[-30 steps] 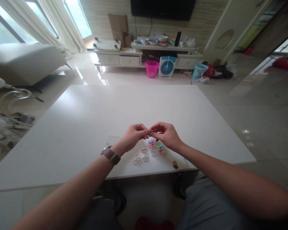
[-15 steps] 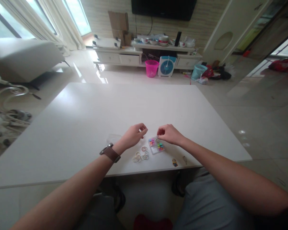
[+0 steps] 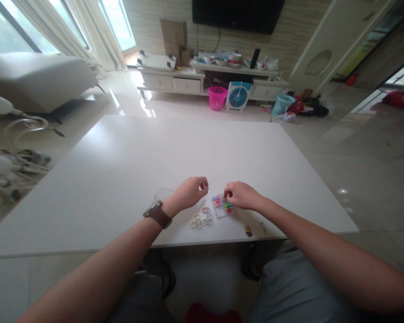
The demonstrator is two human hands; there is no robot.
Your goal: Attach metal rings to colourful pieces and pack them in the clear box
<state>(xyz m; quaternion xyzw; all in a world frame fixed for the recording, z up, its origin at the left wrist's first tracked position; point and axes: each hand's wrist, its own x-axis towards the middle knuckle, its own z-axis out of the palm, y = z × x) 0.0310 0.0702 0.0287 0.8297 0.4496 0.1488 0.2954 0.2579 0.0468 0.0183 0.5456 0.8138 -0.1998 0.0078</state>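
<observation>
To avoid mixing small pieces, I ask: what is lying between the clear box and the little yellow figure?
Nothing visible: the head view shows only bare white tabletop between the clear box and the yellow figure.

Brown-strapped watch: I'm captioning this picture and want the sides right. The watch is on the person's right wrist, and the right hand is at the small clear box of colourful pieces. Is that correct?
Not quite: the head view shows the brown-strapped watch on the wrist of the left hand. The right hand is at the small clear box of colourful pieces.
</observation>
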